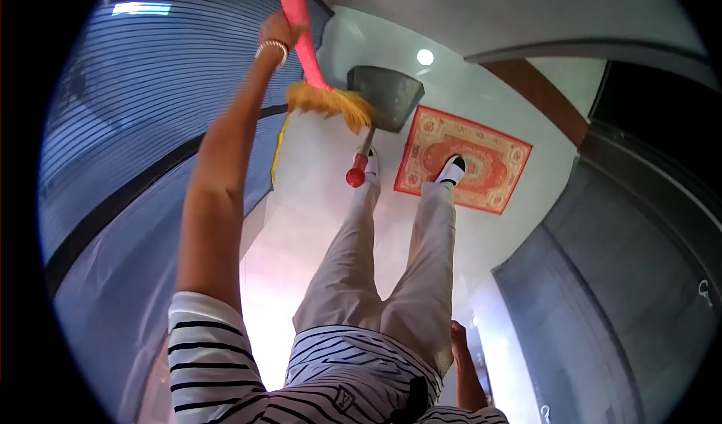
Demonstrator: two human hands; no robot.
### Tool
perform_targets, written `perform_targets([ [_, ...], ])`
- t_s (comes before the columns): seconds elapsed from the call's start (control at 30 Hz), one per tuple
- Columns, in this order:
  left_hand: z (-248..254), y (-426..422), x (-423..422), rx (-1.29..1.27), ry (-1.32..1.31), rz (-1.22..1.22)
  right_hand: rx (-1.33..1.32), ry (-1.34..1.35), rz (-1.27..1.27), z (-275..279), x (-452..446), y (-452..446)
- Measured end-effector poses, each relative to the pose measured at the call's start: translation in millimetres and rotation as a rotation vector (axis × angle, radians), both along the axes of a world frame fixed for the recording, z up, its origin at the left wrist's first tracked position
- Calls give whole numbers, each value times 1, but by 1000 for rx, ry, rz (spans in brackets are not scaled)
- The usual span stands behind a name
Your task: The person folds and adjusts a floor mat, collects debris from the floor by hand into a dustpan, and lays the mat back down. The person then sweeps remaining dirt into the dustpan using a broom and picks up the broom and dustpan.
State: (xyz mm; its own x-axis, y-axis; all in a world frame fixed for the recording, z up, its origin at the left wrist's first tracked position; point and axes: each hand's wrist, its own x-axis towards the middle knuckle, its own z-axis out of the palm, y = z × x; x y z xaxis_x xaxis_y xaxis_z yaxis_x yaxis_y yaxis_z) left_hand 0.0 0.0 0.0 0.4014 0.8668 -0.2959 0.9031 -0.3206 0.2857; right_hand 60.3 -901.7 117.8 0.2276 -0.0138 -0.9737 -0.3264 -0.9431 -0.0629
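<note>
In the upper left of the frame the left hand (281,34) is wrapped around the pink handle of a broom (307,57), its fingers closed on the shaft; a pale twisted bracelet (271,49) circles the wrist; the handle runs up out of the top edge of the frame, and the golden bristles (325,101) fan out below it, towards the upper centre, slightly blurred.

Just beside the bristles, at the upper centre, a dark grey dustpan (392,101) lies on the pale floor (316,180); its stick points down the frame to a red grip (357,174), which overlaps the left foot (374,164) in this view.

The right hand (458,337) hangs at the lower centre right, next to the thigh of the beige trousers (425,274); its fingers look curled, but it is partly hidden and I cannot tell whether it holds anything.

Right of the dustpan lies a red and cream patterned rug (492,172), set at a slant; the right foot (451,171) stands on it; a striped shirt (338,386) fills the bottom of the frame.
</note>
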Motion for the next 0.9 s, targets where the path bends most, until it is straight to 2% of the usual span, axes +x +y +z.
perform_targets([
  [0.03, -7, -12, 8, -48, -14, -18, -71, -1, -119, 68, 4, 80],
  [0.07, -38, 44, -17, 47, 51, -2, 82, -40, 86, -38, -36, 84],
  [0.1, -48, 73, -17, 70, 48, 10, 97, -48, 66, -55, -55, 72],
  [0.13, -70, 81, -19, 30, 38, 1, 50, -39, 54, -20, -67, 61],
  [0.2, -94, 94, -17, -58, 17, 26, 27, -104, 33, -25, -85, 38],
  [0.27, -76, 91, -6, -163, -21, 157, -53, -72, -38, -22, -103, 32],
  [0.33, -87, 105, -26, -217, -178, 241, -196, 21, -161, -8, -113, 40],
  [0.37, -104, 134, -50, -190, -179, 279, -197, 44, -131, -17, -126, 20],
  [0.43, -112, 142, -60, -144, -339, 388, -197, 0, -161, -15, -112, 64],
  [0.47, -102, 132, -56, -133, -503, 460, -205, -26, -178, -12, -109, 79],
  [0.5, -108, 144, -59, -140, -456, 516, -174, -31, -333, -20, -120, 67],
  [0.53, -114, 158, -65, -146, -403, 571, -138, -23, -332, -33, -132, 45],
  [0.6, -102, 150, -58, -161, -369, 521, -66, -4, -328, -52, -153, 3],
  [0.63, -86, 130, -46, -239, -376, 531, -98, 15, -389, -44, -138, 23],
  [0.73, -68, 99, -30, -269, -414, 629, -138, 66, -193, -56, -121, 8],
  [0.77, -61, 82, -25, -241, -420, 667, -43, -9, 85, -64, -116, -6],
  [0.8, -60, 72, -33, -246, -396, 685, 127, -76, 36, -57, -90, 10],
  [0.87, -66, 40, -57, -252, -348, 730, 53, -25, -260, -124, -125, -118],
  [0.9, -59, 9, -67, -198, -353, 738, -27, 117, -396, -118, -78, -90],
])
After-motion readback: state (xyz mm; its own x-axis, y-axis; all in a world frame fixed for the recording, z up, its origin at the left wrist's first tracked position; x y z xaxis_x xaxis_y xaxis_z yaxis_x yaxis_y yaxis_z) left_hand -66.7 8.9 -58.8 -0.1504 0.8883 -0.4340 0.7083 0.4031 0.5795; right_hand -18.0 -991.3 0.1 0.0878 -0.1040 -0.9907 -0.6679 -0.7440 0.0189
